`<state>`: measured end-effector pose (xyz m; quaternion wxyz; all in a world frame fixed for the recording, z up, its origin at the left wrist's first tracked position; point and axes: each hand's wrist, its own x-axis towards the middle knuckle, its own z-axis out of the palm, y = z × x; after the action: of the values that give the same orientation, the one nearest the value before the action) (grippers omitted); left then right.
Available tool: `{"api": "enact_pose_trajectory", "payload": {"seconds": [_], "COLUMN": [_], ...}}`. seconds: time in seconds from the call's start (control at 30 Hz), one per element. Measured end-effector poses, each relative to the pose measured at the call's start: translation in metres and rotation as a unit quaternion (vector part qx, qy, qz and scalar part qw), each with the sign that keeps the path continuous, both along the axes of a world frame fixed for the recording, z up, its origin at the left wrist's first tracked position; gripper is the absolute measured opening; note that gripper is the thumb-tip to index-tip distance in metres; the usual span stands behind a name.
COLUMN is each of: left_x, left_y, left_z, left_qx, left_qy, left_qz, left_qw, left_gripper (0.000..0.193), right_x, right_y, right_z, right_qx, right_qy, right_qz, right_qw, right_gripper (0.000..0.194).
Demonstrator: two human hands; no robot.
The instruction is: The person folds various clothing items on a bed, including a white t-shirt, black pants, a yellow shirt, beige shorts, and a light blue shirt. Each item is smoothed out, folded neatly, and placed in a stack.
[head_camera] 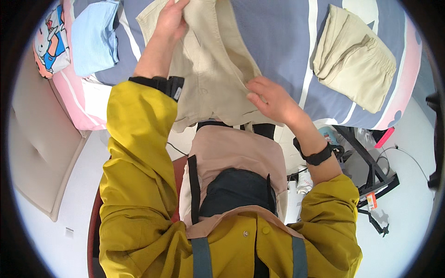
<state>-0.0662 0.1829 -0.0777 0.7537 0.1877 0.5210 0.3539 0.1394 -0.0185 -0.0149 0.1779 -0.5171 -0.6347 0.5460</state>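
Note:
A beige sleeveless garment [198, 69], which looks like a vest, lies spread over the near side of the bed, its hem hanging at the bed's edge. My left hand [172, 21] rests on its upper left part; the fingertips reach the top of the picture, so their hold is hard to make out. Lower down, the fingers of my right hand [271, 99] pinch the garment's right edge beside an open fold. Both forearms come out of mustard-yellow sleeves, with black straps at the wrists.
Folded beige trousers [354, 62] with an elastic waist lie right on the bedding [278, 38]. Left are a folded light-blue ribbed cloth [95, 38] and a cartoon-printed item [52, 45]. A pink apron [240, 142] hangs before me. A black metal frame [372, 170] stands lower right.

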Motion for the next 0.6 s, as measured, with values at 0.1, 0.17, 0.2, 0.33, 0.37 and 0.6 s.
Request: {"api": "enact_pose_trajectory", "payload": {"seconds": [0.1, 0.17, 0.2, 0.33, 0.37, 0.6], "left_x": [-0.023, -0.025, -0.022, 0.006, 0.013, 0.027], "left_y": [-0.008, -0.01, -0.009, 0.004, 0.008, -0.018], "left_z": [-0.005, -0.004, -0.003, -0.003, -0.005, -0.029], "left_qx": [-0.042, -0.061, -0.051, 0.031, 0.061, 0.213], "left_qy": [-0.004, -0.045, -0.059, 0.009, 0.057, 0.383], "left_qz": [0.035, 0.067, 0.061, -0.025, -0.063, -0.021], "left_qw": [0.998, 0.995, 0.995, 0.999, 0.995, 0.899], "left_gripper": [0.028, 0.028, 0.028, 0.027, 0.027, 0.026], "right_x": [-0.006, -0.006, -0.003, 0.021, 0.029, 0.042], "right_y": [0.005, 0.008, 0.011, 0.019, 0.02, 0.001], "right_z": [-0.011, -0.014, -0.014, -0.011, -0.011, -0.047], "right_qx": [-0.078, -0.095, -0.086, -0.144, -0.155, 0.004], "right_qy": [0.058, -0.01, -0.035, -0.164, -0.188, -0.285], "right_qz": [-0.039, 0.004, 0.024, -0.162, -0.244, -0.353], "right_qw": [0.994, 0.995, 0.995, 0.962, 0.938, 0.891], "right_gripper": [0.024, 0.025, 0.025, 0.026, 0.024, 0.04]}}
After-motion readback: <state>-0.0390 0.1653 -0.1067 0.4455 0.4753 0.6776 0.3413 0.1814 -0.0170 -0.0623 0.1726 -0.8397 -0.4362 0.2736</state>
